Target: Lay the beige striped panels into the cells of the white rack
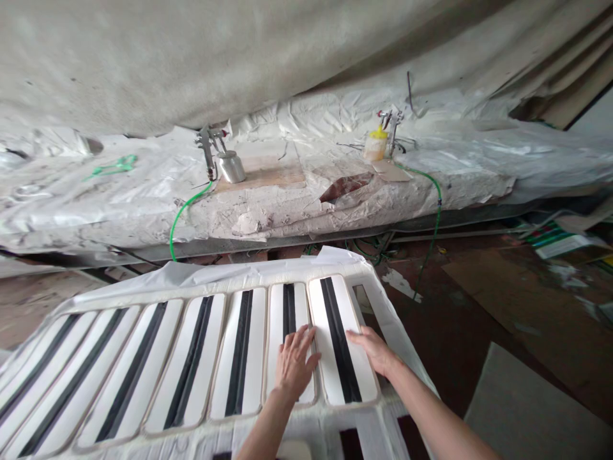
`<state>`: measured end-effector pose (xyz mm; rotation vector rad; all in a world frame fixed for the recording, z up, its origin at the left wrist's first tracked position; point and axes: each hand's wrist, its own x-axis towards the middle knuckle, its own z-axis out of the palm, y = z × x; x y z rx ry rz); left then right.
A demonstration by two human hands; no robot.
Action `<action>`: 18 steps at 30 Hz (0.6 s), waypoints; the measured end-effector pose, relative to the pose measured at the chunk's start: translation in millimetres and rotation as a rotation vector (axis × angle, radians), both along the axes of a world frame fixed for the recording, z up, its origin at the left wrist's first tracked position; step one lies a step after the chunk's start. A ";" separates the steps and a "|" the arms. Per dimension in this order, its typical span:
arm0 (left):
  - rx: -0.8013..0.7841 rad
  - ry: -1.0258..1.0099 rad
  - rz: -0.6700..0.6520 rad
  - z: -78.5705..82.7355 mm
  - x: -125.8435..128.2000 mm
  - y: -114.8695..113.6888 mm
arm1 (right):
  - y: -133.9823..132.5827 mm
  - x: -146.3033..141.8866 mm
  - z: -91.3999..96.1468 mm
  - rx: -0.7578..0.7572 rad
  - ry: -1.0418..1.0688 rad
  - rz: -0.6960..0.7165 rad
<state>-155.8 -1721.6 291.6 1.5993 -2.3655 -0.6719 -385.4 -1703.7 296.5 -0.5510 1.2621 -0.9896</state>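
White panels with rounded corners and a black stripe down the middle lie side by side on a covered table. The rightmost panel (323, 332) sits slightly askew between my hands. My right hand (376, 350) grips its right edge, thumb on the white face, the other fingers mostly hidden along the edge and beneath. With fingers spread, my left hand (295, 361) rests over the neighbouring panel (276, 313), its fingertips close to the left edge of the rightmost panel. Whether those fingertips touch that edge, I cannot tell.
Behind the table runs a plastic-covered bench (282, 217). On it stand a spray gun with a metal cup (232, 167) and another with a yellow-lidded cup (377, 144). Green hoses (179, 217) hang from them. Cardboard (507, 294) lies on the floor at right.
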 end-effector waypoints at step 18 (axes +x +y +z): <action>-0.161 -0.123 -0.113 -7.0 -2.9 0.9 | -10.0 7.3 -10.3 0.067 0.317 0.065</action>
